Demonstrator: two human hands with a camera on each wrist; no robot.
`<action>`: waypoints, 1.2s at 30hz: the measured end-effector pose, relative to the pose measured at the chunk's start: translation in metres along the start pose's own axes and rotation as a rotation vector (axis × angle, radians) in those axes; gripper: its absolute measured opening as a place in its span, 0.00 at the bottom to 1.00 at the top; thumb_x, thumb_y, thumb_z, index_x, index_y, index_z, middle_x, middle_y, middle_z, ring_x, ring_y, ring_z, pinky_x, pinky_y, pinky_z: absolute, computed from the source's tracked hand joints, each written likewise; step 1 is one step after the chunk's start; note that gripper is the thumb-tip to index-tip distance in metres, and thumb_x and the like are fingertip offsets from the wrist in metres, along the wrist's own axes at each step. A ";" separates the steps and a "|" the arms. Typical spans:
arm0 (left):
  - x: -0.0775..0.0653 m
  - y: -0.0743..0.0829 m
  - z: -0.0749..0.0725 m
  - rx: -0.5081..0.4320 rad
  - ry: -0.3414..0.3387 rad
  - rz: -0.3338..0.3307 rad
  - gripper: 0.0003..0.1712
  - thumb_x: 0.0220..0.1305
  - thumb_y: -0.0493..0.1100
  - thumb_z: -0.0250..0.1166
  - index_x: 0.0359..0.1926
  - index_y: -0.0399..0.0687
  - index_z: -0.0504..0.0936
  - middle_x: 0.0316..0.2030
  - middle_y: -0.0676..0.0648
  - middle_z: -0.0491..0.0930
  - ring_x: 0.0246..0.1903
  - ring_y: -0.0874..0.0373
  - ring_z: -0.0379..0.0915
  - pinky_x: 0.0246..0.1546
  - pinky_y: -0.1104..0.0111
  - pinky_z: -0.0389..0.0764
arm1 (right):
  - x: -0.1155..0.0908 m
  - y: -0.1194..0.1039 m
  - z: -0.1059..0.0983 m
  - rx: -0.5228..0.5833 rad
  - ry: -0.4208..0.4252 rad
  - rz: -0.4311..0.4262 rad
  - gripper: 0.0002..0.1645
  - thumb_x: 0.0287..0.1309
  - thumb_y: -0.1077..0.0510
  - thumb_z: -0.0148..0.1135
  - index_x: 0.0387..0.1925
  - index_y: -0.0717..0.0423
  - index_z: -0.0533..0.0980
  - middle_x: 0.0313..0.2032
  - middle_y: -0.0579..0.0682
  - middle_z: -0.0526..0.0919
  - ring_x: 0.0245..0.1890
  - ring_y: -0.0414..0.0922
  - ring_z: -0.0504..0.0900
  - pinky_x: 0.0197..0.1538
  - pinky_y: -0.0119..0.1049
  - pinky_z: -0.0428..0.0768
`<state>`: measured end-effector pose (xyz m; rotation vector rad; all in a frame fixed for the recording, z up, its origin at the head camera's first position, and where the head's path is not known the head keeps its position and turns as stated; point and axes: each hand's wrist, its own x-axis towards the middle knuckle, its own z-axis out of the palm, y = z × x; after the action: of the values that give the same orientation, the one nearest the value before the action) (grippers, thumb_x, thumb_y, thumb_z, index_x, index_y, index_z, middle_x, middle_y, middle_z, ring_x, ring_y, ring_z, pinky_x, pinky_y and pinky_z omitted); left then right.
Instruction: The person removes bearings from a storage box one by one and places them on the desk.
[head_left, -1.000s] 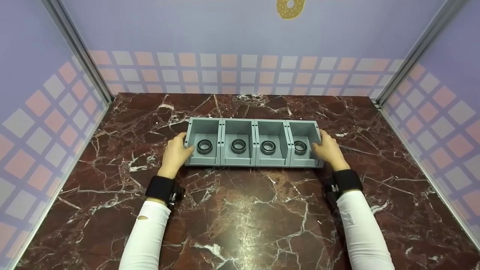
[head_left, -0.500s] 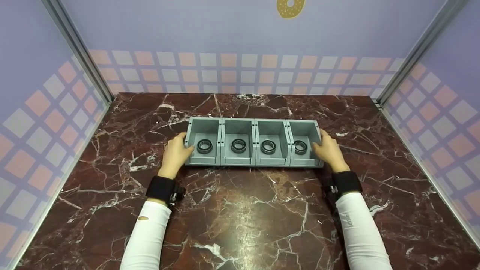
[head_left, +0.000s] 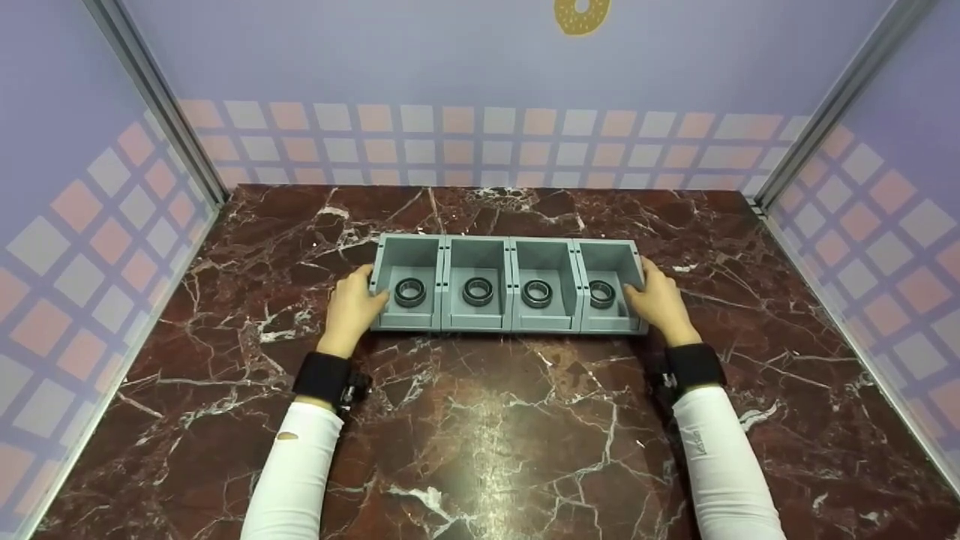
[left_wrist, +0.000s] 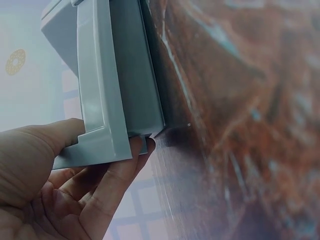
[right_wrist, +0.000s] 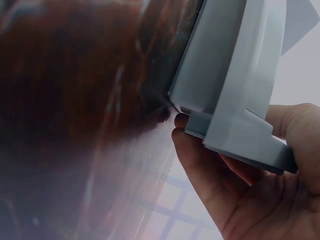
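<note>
Around: we see a left post [head_left: 161, 109], a patterned wall [head_left: 480, 60], a right post [head_left: 829, 109].
Grey bins [head_left: 477, 322]: four, side by side across the tabletop [head_left: 487, 427], one black ring [head_left: 410, 303] in each.
Hidden: from our head view, the far fingers, behind the end walls.
Left hand [head_left: 355, 306]: thumb and fingers pinching the leftmost bin's outer wall.
Right hand [head_left: 661, 304]: we see it pinching the rightmost bin's outer wall likewise.

Four grey bins [head_left: 511, 300] in row, black ring [head_left: 478, 302] inside each.

bins [head_left: 478, 253]: 4 | black rings [head_left: 478, 302]: 4 | hands [head_left: 354, 302]: 2 | wristbands [head_left: 321, 377]: 2 | sleeves [head_left: 292, 476]: 2
</note>
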<state>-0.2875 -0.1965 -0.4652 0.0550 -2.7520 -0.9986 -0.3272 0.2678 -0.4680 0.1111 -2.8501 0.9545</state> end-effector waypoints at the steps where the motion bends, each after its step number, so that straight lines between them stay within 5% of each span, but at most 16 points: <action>1: 0.000 0.000 0.000 0.000 0.003 0.001 0.31 0.57 0.37 0.64 0.61 0.33 0.68 0.44 0.31 0.78 0.32 0.40 0.78 0.33 0.51 0.75 | 0.000 0.000 0.000 0.003 -0.002 0.000 0.39 0.58 0.60 0.57 0.66 0.70 0.54 0.53 0.73 0.71 0.49 0.68 0.73 0.48 0.59 0.70; 20: 0.000 -0.002 0.001 0.004 -0.002 -0.003 0.29 0.58 0.38 0.64 0.60 0.34 0.69 0.44 0.32 0.79 0.36 0.41 0.78 0.35 0.52 0.75 | -0.004 -0.012 -0.020 -0.033 -0.004 -0.105 0.41 0.52 0.58 0.66 0.64 0.67 0.61 0.56 0.69 0.69 0.54 0.64 0.70 0.54 0.61 0.62; 31: 0.001 0.000 0.000 -0.003 -0.009 0.008 0.30 0.58 0.38 0.64 0.61 0.33 0.68 0.41 0.33 0.80 0.27 0.44 0.78 0.30 0.54 0.74 | -0.002 -0.028 -0.028 -0.117 -0.049 -0.173 0.40 0.50 0.57 0.68 0.63 0.65 0.63 0.60 0.67 0.65 0.58 0.64 0.63 0.58 0.58 0.59; 36: 0.002 -0.002 0.001 -0.008 -0.001 0.010 0.30 0.58 0.38 0.65 0.61 0.35 0.69 0.43 0.33 0.79 0.31 0.44 0.79 0.31 0.55 0.75 | 0.002 -0.039 -0.031 -0.157 -0.113 -0.200 0.40 0.51 0.57 0.68 0.63 0.64 0.64 0.60 0.67 0.65 0.59 0.64 0.63 0.58 0.57 0.61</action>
<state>-0.2898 -0.1971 -0.4668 0.0402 -2.7464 -1.0076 -0.3213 0.2549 -0.4201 0.4372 -2.9312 0.7046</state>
